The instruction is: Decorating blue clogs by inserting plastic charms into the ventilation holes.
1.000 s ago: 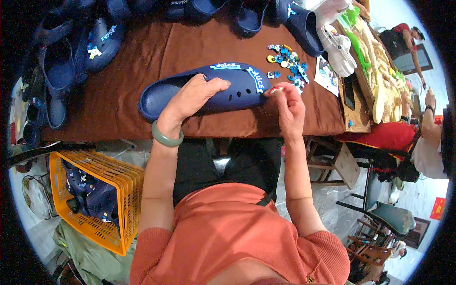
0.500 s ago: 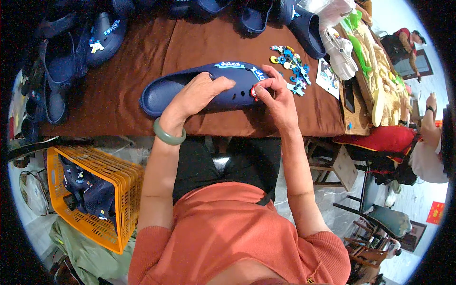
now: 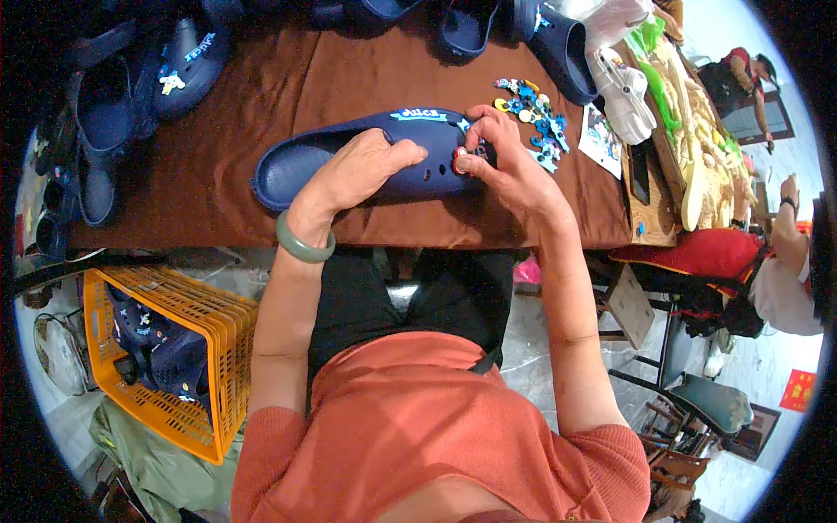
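Note:
A navy blue clog (image 3: 440,144) lies sideways on the brown cloth, its heel to the left and toe to the right. My left hand (image 3: 356,173), with a green bangle at the wrist, grips the clog's upper, thumb on top and fingers inside the opening. Between thumb and forefinger, my right hand (image 3: 514,164) pinches a small red-and-white shoe charm (image 3: 459,160) against the toe, beside the vent holes. A blue-and-white lettered charm (image 3: 418,115) sits along the far side of the upper. Beyond my right hand lies a pile of loose charms (image 3: 536,118).
More navy clogs (image 3: 192,74) line the far and left edges of the brown-covered table (image 3: 288,96). At right are a printed card (image 3: 602,139), a white shoe (image 3: 623,100) and a wooden board (image 3: 660,205). Below left stands an orange crate (image 3: 231,349) holding clogs.
My right hand has turned, its wrist swinging to the right while the fingertips and red charm shifted slightly left over the toe. The left hand keeps its grip on the clog.

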Tool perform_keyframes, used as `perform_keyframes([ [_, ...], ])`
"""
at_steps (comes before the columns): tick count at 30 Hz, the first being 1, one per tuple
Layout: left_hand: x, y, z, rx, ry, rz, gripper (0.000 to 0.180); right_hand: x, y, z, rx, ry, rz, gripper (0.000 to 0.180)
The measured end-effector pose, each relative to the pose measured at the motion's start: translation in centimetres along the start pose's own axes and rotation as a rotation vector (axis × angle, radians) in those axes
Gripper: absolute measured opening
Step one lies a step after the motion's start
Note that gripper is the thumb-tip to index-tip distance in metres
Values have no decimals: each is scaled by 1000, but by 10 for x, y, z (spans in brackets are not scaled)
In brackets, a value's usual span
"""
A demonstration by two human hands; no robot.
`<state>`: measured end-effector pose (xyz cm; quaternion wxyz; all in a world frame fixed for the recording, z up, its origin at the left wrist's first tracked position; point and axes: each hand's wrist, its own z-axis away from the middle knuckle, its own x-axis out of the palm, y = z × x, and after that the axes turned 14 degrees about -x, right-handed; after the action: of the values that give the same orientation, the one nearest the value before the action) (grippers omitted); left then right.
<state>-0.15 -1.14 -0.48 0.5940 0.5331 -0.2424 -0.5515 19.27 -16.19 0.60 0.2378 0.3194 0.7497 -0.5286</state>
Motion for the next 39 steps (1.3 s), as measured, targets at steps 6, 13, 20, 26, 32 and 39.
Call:
perform_keyframes([
  [6, 5, -14, -8, 154, 58, 85, 33, 21, 1, 4, -61, 162, -31, 16],
  [13, 6, -14, -10, 230, 50, 95, 27, 40, -4, 19, -145, 438, 307, 14],
  [20, 8, -13, -9, 139, 45, 158, 33, 44, -6, 31, -295, 394, 640, 24],
  [26, 9, -12, -7, 235, 90, -36, 25, 41, -27, 47, -234, 195, 701, 43],
  [32, 11, -11, 2, 270, 172, -76, 23, 52, -24, 45, -226, 210, 600, 38],
  [39, 3, -14, -11, 35, 104, 115, 22, 56, -18, 45, -205, 304, 586, 37],
])
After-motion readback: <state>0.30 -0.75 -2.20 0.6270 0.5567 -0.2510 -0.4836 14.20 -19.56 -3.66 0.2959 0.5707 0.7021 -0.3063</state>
